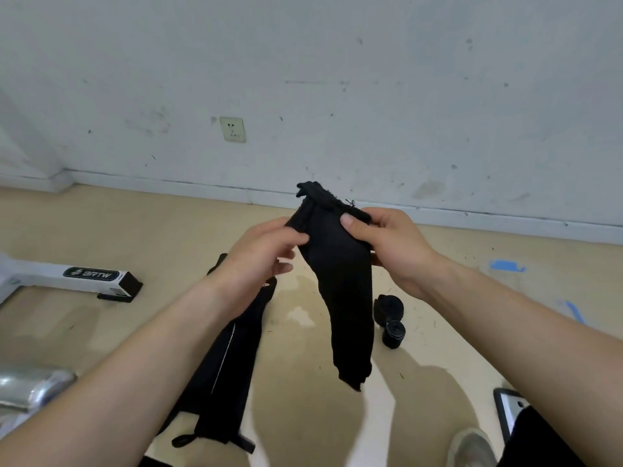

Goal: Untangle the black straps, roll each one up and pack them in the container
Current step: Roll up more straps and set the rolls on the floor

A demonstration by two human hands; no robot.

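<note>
A bunched black strap (340, 281) hangs in the air in front of me, its loose end dangling toward the floor. My right hand (387, 247) grips its upper part, thumb pressed on the front. My left hand (266, 254) pinches the strap's left edge with thumb and fingers. On the floor lie two rolled black straps (391, 318) side by side, just right of the hanging strap. A long black pouch-like container (226, 372) with a white stripe lies flat on the floor under my left forearm.
A white bar with a black end cap and a logo (91, 278) lies on the floor at left. A shiny metal object (30, 389) sits at lower left. A phone (509, 416) and a shoe (472, 449) are at lower right. The wall with a socket (232, 129) stands ahead.
</note>
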